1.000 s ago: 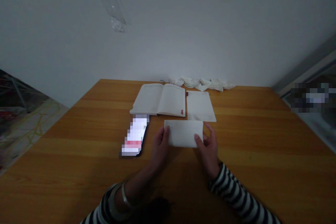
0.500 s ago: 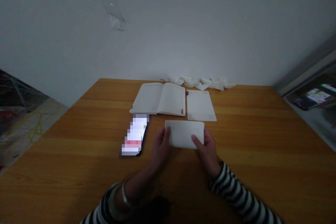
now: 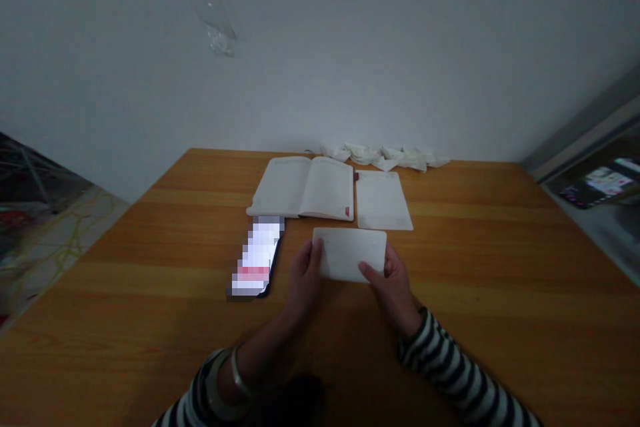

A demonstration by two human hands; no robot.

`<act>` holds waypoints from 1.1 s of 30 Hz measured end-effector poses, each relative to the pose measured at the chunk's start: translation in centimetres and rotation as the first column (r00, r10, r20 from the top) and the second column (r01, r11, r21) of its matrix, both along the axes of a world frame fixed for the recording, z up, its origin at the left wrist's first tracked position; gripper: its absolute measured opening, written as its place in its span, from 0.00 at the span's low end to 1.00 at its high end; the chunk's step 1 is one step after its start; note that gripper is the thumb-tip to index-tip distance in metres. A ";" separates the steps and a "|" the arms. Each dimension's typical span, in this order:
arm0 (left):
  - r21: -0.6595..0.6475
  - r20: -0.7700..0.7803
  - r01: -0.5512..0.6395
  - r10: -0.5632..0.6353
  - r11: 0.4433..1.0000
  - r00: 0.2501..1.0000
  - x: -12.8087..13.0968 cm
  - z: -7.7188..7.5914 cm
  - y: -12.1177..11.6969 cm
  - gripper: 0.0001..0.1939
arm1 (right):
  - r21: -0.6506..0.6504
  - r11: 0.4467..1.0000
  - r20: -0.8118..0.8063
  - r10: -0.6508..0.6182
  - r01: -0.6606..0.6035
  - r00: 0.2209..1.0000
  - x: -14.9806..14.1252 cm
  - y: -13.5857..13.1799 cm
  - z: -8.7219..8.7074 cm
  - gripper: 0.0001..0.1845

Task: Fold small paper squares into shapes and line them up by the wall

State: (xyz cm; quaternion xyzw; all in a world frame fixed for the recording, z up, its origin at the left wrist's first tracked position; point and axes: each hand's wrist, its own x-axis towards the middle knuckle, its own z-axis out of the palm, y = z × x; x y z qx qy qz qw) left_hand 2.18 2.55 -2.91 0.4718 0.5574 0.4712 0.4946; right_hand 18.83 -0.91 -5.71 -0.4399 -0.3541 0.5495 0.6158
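Between my two hands is a white sheet of paper [image 3: 345,250], held as a wide rectangle above the table; it looks folded, though its back is hidden. My left hand [image 3: 304,277] grips its left edge with the thumb on top. At the lower right, my right hand [image 3: 393,287] pinches it, thumb lying across the front and fingers behind. Just beyond the paper, an open notebook [image 3: 327,190] lies flat with blank-looking pages and a small red mark at its corner. Beside it on the right rests a loose lined sheet [image 3: 384,200].
A phone [image 3: 257,257] with a lit, blurred screen lies left of my left hand. Crumpled white tissue [image 3: 385,157] runs along the wooden table's [image 3: 500,247] back edge, against the wall. Clear plastic [image 3: 213,20] hangs on the wall.
The paper and my right hand have shifted very slightly left. My right thumb has slid a little left and down on the sheet. Everything else stays put.
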 end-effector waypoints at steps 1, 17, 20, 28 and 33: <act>-0.002 0.014 0.000 0.000 1.000 1.000 0.0 -0.1 0.1 0.25 | 0.004 1.000 -0.001 0.010 -0.010 1.000 0.0 -0.1 0.0 0.29; -0.018 0.002 0.005 -0.005 1.000 1.000 -0.1 -0.5 0.2 0.23 | 0.046 0.999 0.079 0.016 -0.020 0.997 0.2 -0.1 -0.1 0.28; -0.023 0.013 0.017 -0.016 1.000 1.000 0.0 -0.3 0.1 0.23 | 0.046 0.999 0.094 0.013 -0.017 0.996 0.3 0.0 -0.2 0.25; -0.041 0.017 0.005 -0.004 0.999 1.000 0.0 -0.1 0.0 0.22 | 0.036 0.999 0.079 0.006 -0.009 0.997 0.3 0.0 0.0 0.23; -0.046 0.020 0.015 -0.014 0.999 1.000 0.1 -0.1 -0.2 0.22 | 0.016 1.000 0.080 -0.014 0.013 0.997 0.2 -0.1 0.1 0.20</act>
